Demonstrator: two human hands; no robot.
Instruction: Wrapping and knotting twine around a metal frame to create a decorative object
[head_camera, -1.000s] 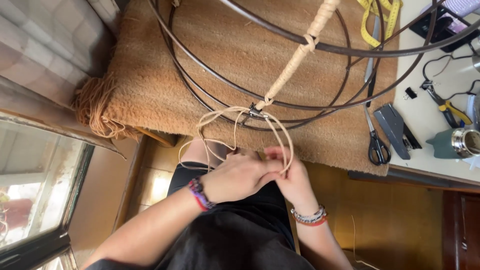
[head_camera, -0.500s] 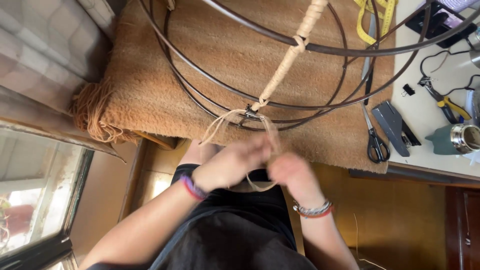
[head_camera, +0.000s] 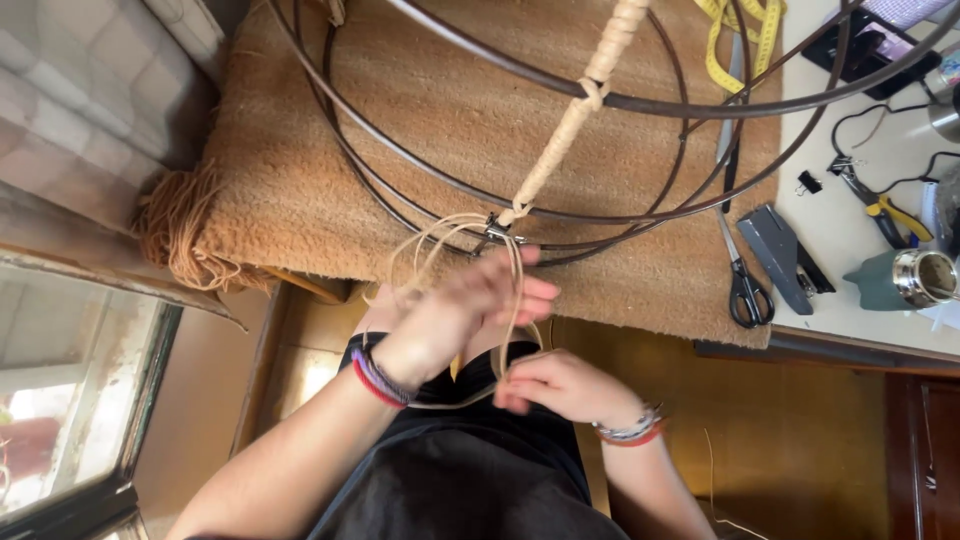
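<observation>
With your left hand (head_camera: 470, 310) pinching the tan cord (head_camera: 515, 300) just near the wire frame (head_camera: 560, 215) and your right hand (head_camera: 560, 385) fingers curled on its loop below, uneven pull could loosen or tangle the wrapping.

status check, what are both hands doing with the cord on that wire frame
Left hand raised at the dark metal wire frame, thin tan cord looped round its fingers. Right hand pinches the cord lower down. Nothing blocking.
</observation>
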